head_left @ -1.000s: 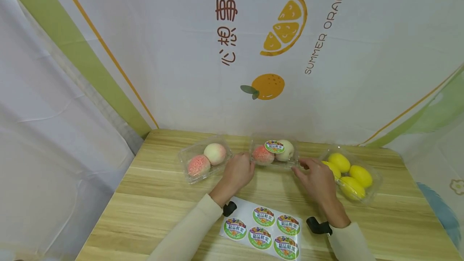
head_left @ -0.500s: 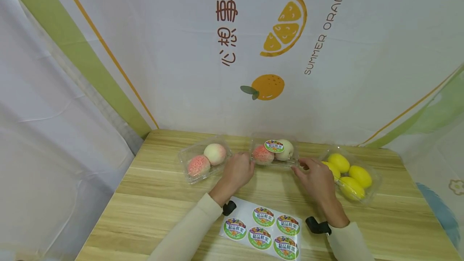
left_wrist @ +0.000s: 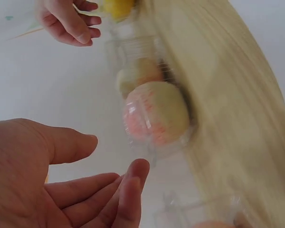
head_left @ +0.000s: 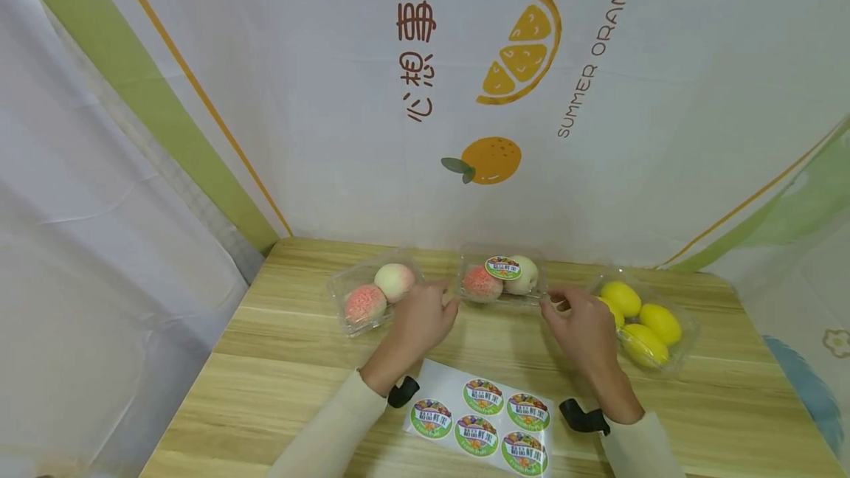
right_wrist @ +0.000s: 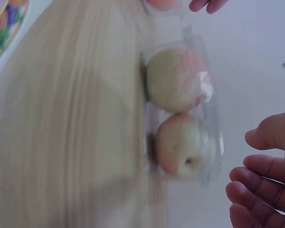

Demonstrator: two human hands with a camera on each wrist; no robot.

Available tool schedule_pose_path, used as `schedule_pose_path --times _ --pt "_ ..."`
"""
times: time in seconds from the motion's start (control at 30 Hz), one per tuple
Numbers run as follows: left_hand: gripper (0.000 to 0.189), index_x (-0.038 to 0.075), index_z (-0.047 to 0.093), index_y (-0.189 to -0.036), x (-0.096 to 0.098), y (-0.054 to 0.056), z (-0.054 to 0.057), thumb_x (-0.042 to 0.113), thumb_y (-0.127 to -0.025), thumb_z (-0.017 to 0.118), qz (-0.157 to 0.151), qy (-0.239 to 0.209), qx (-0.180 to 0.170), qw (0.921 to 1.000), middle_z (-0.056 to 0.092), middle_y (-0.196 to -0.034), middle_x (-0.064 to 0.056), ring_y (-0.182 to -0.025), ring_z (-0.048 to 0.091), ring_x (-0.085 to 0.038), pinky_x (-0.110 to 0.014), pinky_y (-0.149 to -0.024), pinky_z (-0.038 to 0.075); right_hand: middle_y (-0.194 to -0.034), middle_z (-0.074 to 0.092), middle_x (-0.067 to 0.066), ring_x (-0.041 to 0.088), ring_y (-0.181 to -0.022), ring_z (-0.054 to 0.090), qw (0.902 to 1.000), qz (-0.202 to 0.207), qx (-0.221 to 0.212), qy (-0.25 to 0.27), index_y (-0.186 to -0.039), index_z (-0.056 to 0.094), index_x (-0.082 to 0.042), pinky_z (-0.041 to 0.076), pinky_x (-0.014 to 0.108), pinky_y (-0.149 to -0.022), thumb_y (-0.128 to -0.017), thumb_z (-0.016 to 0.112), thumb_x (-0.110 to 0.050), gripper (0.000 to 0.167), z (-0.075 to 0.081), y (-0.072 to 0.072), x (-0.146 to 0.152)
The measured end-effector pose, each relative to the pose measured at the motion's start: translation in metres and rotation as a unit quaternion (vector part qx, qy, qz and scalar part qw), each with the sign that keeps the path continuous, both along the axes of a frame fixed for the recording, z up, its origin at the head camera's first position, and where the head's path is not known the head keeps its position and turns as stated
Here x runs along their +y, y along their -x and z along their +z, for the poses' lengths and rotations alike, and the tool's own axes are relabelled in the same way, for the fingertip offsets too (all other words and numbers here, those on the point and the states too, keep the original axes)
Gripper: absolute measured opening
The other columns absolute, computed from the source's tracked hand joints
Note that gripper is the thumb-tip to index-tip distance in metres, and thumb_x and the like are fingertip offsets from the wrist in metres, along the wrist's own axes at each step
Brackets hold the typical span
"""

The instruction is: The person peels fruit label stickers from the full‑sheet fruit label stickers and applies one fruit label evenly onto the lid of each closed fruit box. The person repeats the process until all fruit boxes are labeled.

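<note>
A clear plastic fruit box [head_left: 508, 301] stands at the back middle of the table. Inside are a reddish peach [head_left: 482, 284] and a paler one [head_left: 522, 276], and an oval fruit label [head_left: 502, 268] sits on the lid. My left hand [head_left: 420, 321] hovers off the box's left side, overlapping another peach box [head_left: 350, 277] in the head view. Loose, parted fingers [left_wrist: 128, 190] hold nothing in the left wrist view. By the box's right front corner is my right hand [head_left: 586, 328]. The right wrist view shows its fingers [right_wrist: 263, 178] relaxed, apart from the plastic.
On the right stands a clear box [head_left: 685, 345] of several yellow lemons [head_left: 645, 345]. A white sheet [head_left: 441, 380] with several round fruit labels lies nearer, between the forearms. Behind the wooden table [head_left: 265, 382] hangs a white printed cloth [head_left: 319, 116].
My left hand has drawn back left and nearer, away from the middle box. The right hand has shifted slightly right. The boxes and label sheet stay in place.
</note>
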State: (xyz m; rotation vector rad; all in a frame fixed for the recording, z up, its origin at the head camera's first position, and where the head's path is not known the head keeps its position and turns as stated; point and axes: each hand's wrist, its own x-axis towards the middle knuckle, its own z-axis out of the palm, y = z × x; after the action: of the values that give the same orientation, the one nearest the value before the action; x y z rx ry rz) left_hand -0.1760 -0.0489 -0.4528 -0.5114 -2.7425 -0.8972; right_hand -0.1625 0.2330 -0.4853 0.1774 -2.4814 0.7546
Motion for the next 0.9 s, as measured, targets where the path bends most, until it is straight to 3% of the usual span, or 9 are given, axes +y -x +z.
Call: schedule_pose_path --times 0.07,0.27,0.53,0.73,0.9 --pt "0.031 -0.008 0.078 -0.121 -0.006 -0.005 0.004 0.015 -0.101 0.078 0.012 -0.003 0.002 0.9999 0.081 -0.105 -0.019 -0.078 0.079 -0.025 -0.030 -0.054 0.057 -0.094 0.079 0.013 0.029 -0.080 0.074 0.9999 0.012 -0.001 0.009 -0.105 0.082 0.000 0.058 0.048 -0.067 -0.091 0.085 -0.013 0.019 0.004 0.000 -0.006" --pt "0.029 -0.001 0.080 -0.121 -0.034 -0.017 0.012 0.016 -0.097 0.082 0.049 -0.048 0.035 0.9970 0.082 -0.107 -0.014 -0.082 0.080 -0.025 -0.026 -0.046 0.050 -0.094 0.078 0.008 0.023 -0.081 0.072 0.9978 0.061 -0.007 0.027 -0.103 0.082 -0.003 0.058 0.040 -0.066 -0.091 0.085 -0.012 0.015 0.015 0.001 -0.033" --pt "0.027 0.002 0.081 -0.119 -0.080 -0.035 0.014 0.011 -0.094 0.080 0.114 -0.067 0.058 0.9896 0.081 -0.101 -0.012 -0.085 0.077 -0.027 -0.036 -0.053 0.055 -0.091 0.076 0.003 0.018 -0.081 0.072 0.9901 0.135 0.000 0.038 -0.104 0.083 -0.004 0.061 0.036 -0.067 -0.092 0.084 -0.009 0.013 0.022 0.011 -0.074" --pt "0.032 0.000 0.078 -0.125 -0.112 -0.045 0.015 0.015 -0.097 0.080 0.161 -0.084 0.040 0.9825 0.079 -0.116 -0.014 -0.097 0.076 -0.033 -0.051 -0.069 0.060 -0.092 0.077 0.002 0.017 -0.080 0.074 0.9814 0.184 -0.027 0.047 -0.104 0.082 -0.006 0.063 0.037 -0.070 -0.096 0.083 -0.010 0.008 0.024 0.024 -0.109" --pt "0.045 -0.002 0.071 -0.139 -0.130 -0.048 0.010 0.023 -0.102 0.077 0.196 -0.099 0.002 0.9756 0.072 -0.133 -0.018 -0.111 0.071 -0.038 -0.056 -0.078 0.059 -0.104 0.080 0.008 0.017 -0.080 0.075 0.9749 0.200 -0.083 0.051 -0.112 0.084 -0.004 0.061 0.036 -0.069 -0.099 0.077 -0.010 0.016 0.022 0.030 -0.130"
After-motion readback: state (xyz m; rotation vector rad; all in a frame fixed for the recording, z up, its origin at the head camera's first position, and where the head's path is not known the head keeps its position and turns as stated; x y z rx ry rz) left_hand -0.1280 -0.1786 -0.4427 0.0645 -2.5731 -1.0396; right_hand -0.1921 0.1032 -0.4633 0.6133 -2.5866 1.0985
